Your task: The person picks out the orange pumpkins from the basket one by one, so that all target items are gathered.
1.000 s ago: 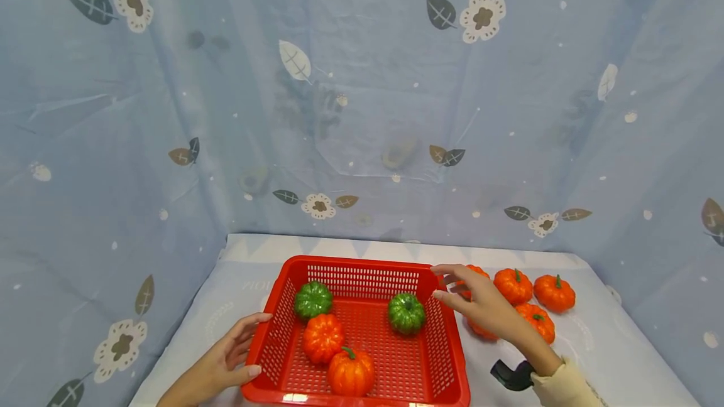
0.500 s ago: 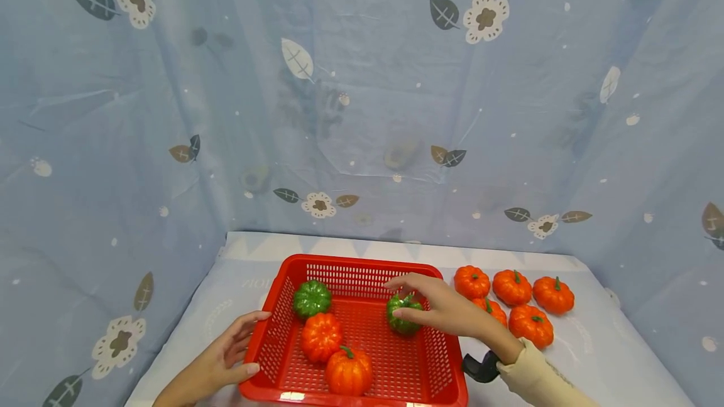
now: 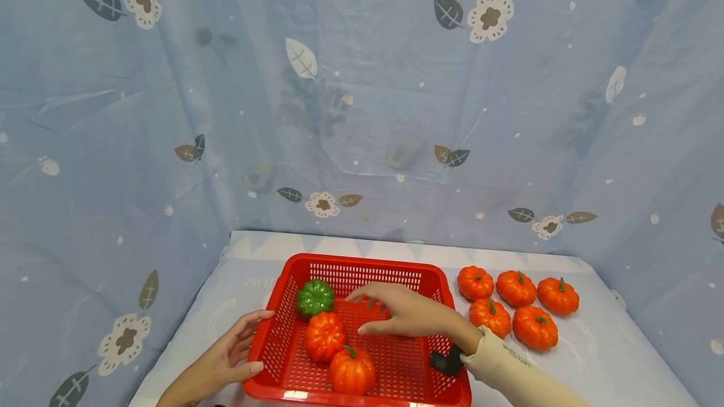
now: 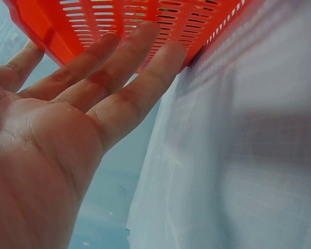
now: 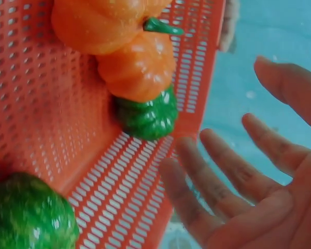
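Observation:
A red plastic basket (image 3: 367,261) holds two orange pumpkins, one (image 3: 325,338) behind the other (image 3: 352,373), and a green pumpkin (image 3: 315,299) at the far left. A second green pumpkin (image 5: 31,215) lies in the basket's right part, almost wholly hidden by my right hand in the head view. My right hand (image 3: 410,313) hovers over the basket, fingers spread and nothing between them. At the basket's left side is my left hand (image 3: 229,352). In the left wrist view its fingers (image 4: 137,85) extend along the outside of the slotted wall.
Several orange pumpkins, among them one (image 3: 535,328) at the front, sit on the table right of the basket. A pale cloth (image 3: 588,357) covers the table. Blue patterned curtains (image 3: 362,112) close off the back and sides. A black strap piece (image 3: 447,362) hangs at the right wrist.
My right hand has moved left from the basket's right rim, over the right green pumpkin, to above the middle of the basket. The left hand and the pumpkins have stayed in place.

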The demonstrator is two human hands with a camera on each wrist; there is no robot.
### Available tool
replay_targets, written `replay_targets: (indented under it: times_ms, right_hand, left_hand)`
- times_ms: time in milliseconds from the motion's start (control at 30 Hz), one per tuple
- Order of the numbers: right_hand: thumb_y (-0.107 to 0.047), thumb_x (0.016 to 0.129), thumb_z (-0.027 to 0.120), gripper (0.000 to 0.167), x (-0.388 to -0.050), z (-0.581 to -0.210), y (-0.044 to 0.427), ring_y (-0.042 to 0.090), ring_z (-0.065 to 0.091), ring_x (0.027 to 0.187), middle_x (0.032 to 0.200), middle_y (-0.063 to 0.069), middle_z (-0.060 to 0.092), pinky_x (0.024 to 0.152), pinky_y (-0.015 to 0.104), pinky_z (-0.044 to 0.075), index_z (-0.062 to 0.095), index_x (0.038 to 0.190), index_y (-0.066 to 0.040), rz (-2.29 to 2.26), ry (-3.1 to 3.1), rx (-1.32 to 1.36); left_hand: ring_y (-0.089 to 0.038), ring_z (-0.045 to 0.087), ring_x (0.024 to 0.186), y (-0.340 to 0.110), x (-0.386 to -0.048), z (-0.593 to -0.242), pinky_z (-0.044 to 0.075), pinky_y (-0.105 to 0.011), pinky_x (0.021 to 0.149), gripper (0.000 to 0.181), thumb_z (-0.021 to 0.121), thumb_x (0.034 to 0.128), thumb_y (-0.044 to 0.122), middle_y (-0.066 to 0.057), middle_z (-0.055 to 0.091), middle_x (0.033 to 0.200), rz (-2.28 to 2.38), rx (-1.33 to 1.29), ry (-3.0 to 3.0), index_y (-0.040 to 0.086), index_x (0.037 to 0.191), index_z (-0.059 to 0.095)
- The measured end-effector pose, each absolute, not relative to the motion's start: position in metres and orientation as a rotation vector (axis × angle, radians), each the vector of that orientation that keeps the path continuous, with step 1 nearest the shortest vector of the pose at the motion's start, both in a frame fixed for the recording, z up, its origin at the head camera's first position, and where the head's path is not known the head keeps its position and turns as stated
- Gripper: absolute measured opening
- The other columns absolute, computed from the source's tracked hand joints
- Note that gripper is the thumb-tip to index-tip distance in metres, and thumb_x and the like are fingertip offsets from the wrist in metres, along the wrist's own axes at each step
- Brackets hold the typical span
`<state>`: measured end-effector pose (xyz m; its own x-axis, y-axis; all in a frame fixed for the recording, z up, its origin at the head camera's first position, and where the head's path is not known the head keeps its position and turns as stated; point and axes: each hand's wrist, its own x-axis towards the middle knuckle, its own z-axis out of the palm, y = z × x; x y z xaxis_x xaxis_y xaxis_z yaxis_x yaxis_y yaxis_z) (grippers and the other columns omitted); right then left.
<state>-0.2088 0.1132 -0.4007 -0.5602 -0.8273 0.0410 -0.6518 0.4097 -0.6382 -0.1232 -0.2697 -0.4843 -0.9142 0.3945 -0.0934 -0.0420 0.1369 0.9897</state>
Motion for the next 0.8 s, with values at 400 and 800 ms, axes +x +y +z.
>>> replay_targets:
  times_ms: [400, 800]
  right_hand:
    - [-0.046, 0.093, 0.075, 0.057, -0.208, -0.424, 0.085, 0.008, 0.060, 0.111, 0.129, -0.006, 0.063, 0.093, 0.027, 0.052, 0.057, 0.138, -0.016, -0.606, 2.208, -1.308]
    - [-0.038, 0.087, 0.084, 0.054, -0.199, -0.429, 0.079, 0.001, 0.056, 0.087, 0.109, -0.017, 0.059, 0.076, 0.017, 0.049, 0.057, 0.132, -0.025, -0.490, 2.136, -1.320]
  left_hand:
    - [-0.046, 0.034, 0.144, -0.269, -0.123, -0.486, 0.053, -0.033, 0.100, 0.075, 0.068, 0.0975, 0.009, -0.028, 0.025, 0.160, 1.855, 0.348, 2.087, 0.008, 0.159, 0.025]
    - [-0.022, 0.046, 0.139, -0.271, -0.124, -0.487, 0.053, -0.033, 0.100, 0.073, 0.065, 0.0986, 0.007, -0.029, 0.024, 0.160, 1.856, 0.386, 2.073, 0.008, 0.159, 0.024]
